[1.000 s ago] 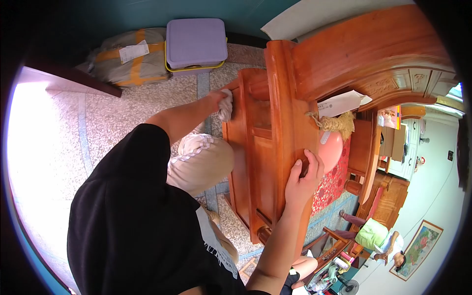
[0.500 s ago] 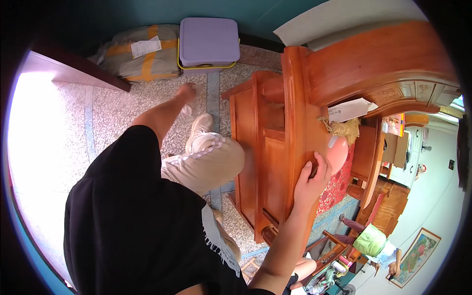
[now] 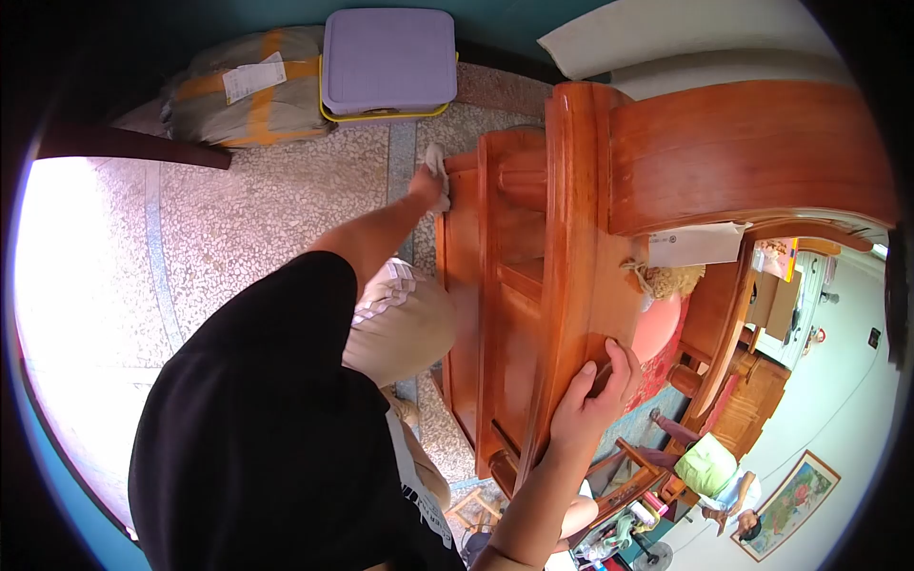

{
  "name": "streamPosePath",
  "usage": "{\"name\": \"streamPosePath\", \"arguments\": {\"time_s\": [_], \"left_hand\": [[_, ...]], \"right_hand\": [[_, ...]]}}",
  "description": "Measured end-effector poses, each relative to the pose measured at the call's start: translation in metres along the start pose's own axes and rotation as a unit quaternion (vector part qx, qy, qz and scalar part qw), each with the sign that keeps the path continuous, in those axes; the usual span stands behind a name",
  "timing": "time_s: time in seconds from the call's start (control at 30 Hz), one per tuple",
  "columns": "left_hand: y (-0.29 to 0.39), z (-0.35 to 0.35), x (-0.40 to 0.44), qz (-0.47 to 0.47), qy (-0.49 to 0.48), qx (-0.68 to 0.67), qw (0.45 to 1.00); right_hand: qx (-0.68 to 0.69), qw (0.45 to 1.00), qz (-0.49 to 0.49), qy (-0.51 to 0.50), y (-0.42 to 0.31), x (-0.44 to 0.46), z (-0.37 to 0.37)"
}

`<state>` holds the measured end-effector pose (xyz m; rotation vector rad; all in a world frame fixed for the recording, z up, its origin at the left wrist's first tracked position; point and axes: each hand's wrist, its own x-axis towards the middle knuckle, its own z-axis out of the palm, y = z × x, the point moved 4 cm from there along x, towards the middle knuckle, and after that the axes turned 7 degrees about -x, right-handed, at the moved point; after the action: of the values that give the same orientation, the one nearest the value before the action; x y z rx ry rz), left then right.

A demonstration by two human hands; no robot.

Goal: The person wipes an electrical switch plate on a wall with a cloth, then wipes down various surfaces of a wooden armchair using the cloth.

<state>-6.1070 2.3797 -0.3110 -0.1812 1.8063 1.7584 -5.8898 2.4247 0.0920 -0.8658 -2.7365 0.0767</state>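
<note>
A grey-white cloth (image 3: 437, 176) is in my left hand (image 3: 426, 183), its fingers closed round it. The cloth touches the low edge of a reddish-brown wooden bench (image 3: 509, 371). My right hand (image 3: 595, 395) rests on the bench's upper wooden part, fingers apart and slightly bent, holding nothing. Just past its fingertips lies a pink rounded object (image 3: 657, 333). Beside that are a straw-coloured bundle (image 3: 674, 281) and a white paper box (image 3: 695, 245).
A purple lidded box (image 3: 388, 62) and a taped grey package (image 3: 249, 90) stand on the speckled floor (image 3: 257, 200) by the wall. A person in a green garment (image 3: 706, 463) stands across the room. Wooden furniture (image 3: 738, 409) is beyond the bench.
My left hand has moved from above the floor to the bench's low edge with the cloth. My right hand stays on the bench, slightly lower in view. The view has shifted a little.
</note>
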Motion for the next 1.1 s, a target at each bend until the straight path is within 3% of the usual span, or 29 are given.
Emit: {"name": "streamPosePath", "arguments": {"time_s": [0.07,0.1,0.13,0.17,0.2,0.23,0.27,0.3,0.37,0.43,0.5,0.63,0.7,0.73,0.9,0.97,1.0,1.03,1.1], "left_hand": [[-0.030,0.007,-0.005,-0.056,0.050,0.164,0.984],[-0.056,0.004,0.002,-0.056,0.053,0.165,0.983],[-0.087,0.008,0.011,0.031,-0.104,0.353,0.929],[-0.087,0.013,0.005,0.116,-0.253,0.517,0.810],[-0.086,0.012,0.003,0.118,-0.251,0.517,0.810],[-0.052,-0.002,-0.019,0.048,-0.157,0.363,0.917],[-0.025,-0.014,-0.039,-0.025,-0.055,0.190,0.980],[-0.012,-0.013,-0.050,-0.028,-0.056,0.189,0.980],[0.016,-0.010,-0.066,0.151,-0.029,0.261,0.953],[0.003,-0.007,-0.058,0.145,-0.064,0.274,0.949],[-0.002,-0.008,-0.054,0.091,-0.135,0.374,0.913],[0.015,-0.022,-0.041,0.113,-0.174,0.464,0.862],[0.019,-0.024,-0.035,0.290,-0.165,0.604,0.724],[0.021,-0.023,-0.033,0.320,-0.143,0.636,0.688],[0.016,-0.019,-0.039,0.419,-0.160,0.636,0.627],[0.001,-0.010,-0.054,0.429,-0.214,0.680,0.555],[-0.008,-0.008,-0.064,0.426,-0.231,0.648,0.587],[-0.005,-0.006,-0.074,0.429,-0.231,0.648,0.586],[-0.010,-0.003,-0.087,0.256,-0.343,0.635,0.643]], "right_hand": [[0.009,1.000,0.009,0.000,0.001,-0.001,0.000],[0.012,1.000,0.008,-0.001,0.002,-0.001,0.000],[0.013,1.000,0.002,-0.001,0.002,-0.002,-0.001],[0.014,1.000,-0.005,0.002,0.002,-0.001,-0.001],[0.015,1.000,-0.005,0.004,0.002,0.000,0.000],[0.015,1.000,-0.006,0.006,0.003,-0.001,0.000],[0.015,1.000,-0.007,0.007,0.003,-0.001,0.000],[0.013,1.000,-0.007,0.005,0.003,-0.001,0.000],[0.010,1.000,-0.016,0.009,0.000,0.000,-0.002],[0.004,1.000,-0.018,0.007,0.000,0.000,-0.002],[-0.002,1.000,-0.019,0.006,0.000,0.000,-0.002],[0.004,1.000,-0.014,0.006,0.001,0.000,-0.001],[0.006,1.000,-0.017,0.006,0.002,0.001,0.000],[0.003,1.000,-0.019,0.008,0.001,0.001,0.000],[-0.020,0.999,-0.026,0.012,0.000,0.002,0.000],[0.000,1.000,-0.007,0.009,0.001,0.002,0.001],[-0.001,1.000,-0.006,0.011,0.002,0.001,0.001],[0.000,1.000,-0.010,0.015,0.002,0.002,0.001],[0.000,1.000,-0.013,0.019,0.002,0.002,0.002]]}}
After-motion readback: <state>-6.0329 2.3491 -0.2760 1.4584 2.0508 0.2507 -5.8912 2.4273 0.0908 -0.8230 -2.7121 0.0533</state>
